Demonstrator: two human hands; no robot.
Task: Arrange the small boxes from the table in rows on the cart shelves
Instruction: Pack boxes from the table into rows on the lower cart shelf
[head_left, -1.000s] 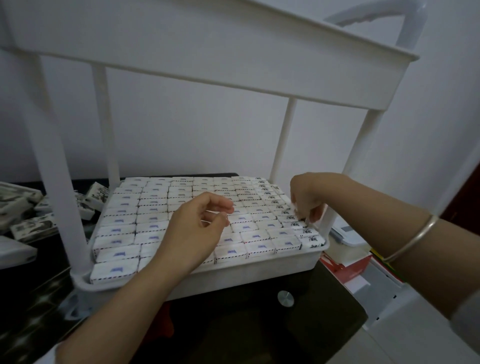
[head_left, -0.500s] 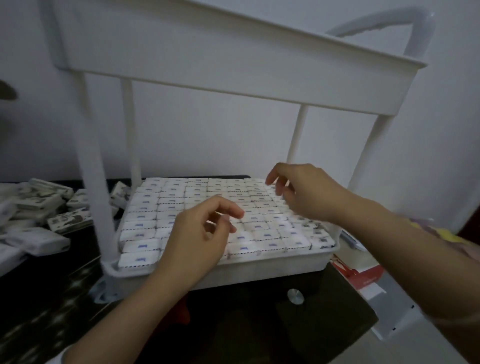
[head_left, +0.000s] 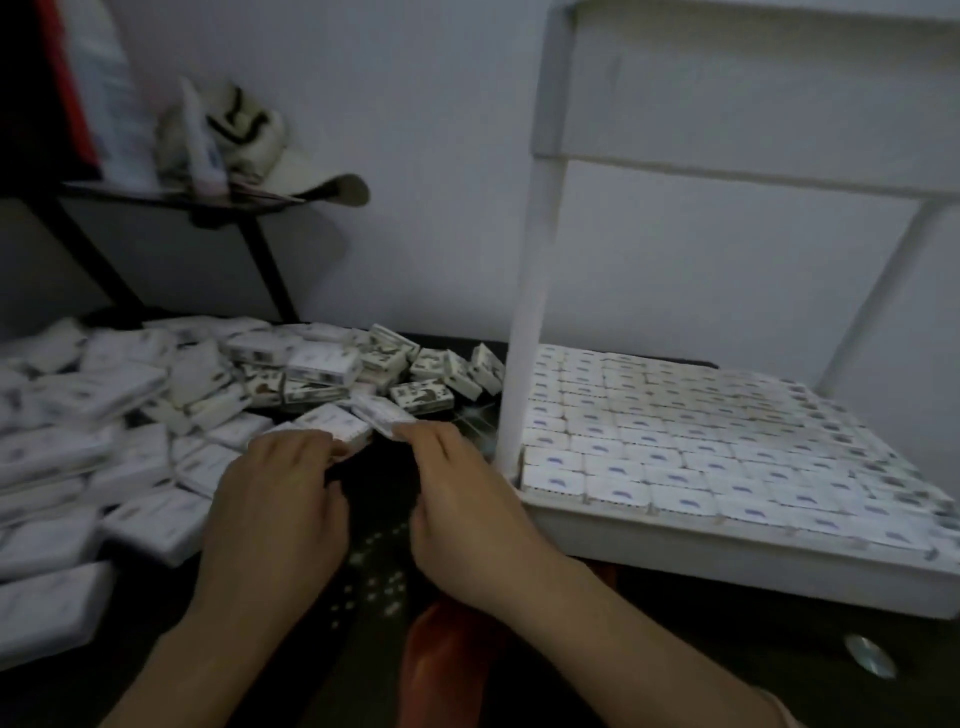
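In the head view, the only one, both of your hands are down on the dark table (head_left: 374, 525) at the near-right edge of the loose pile of small boxes (head_left: 156, 395), which spreads from the middle of the frame to its left edge. Your left hand (head_left: 275, 499) has its fingers bent down onto the near edge of one box (head_left: 340, 423). Your right hand (head_left: 462, 509) reaches with straighter fingers to the near end of a second box (head_left: 382, 413) just beside the first. Both boxes lie directly ahead of the fingertips, slanted to the table edge, their long sides running from far-left to near-right. The frame is smeared and your thumbs are hidden, so I cannot tell whether either hand has closed a grip or only touches. What the next move turns on is where the cart shelf (head_left: 727, 553) lies. It is to your right, past the white post (head_left: 530, 312), and your right hand is the nearer one, with its box almost in line with the shelf's front-left corner. The rows of boxes on the shelf (head_left: 701, 447) appear to cover that level edge to edge, so judge where a free slot remains before you carry anything across. Swing around the post rather than into it.
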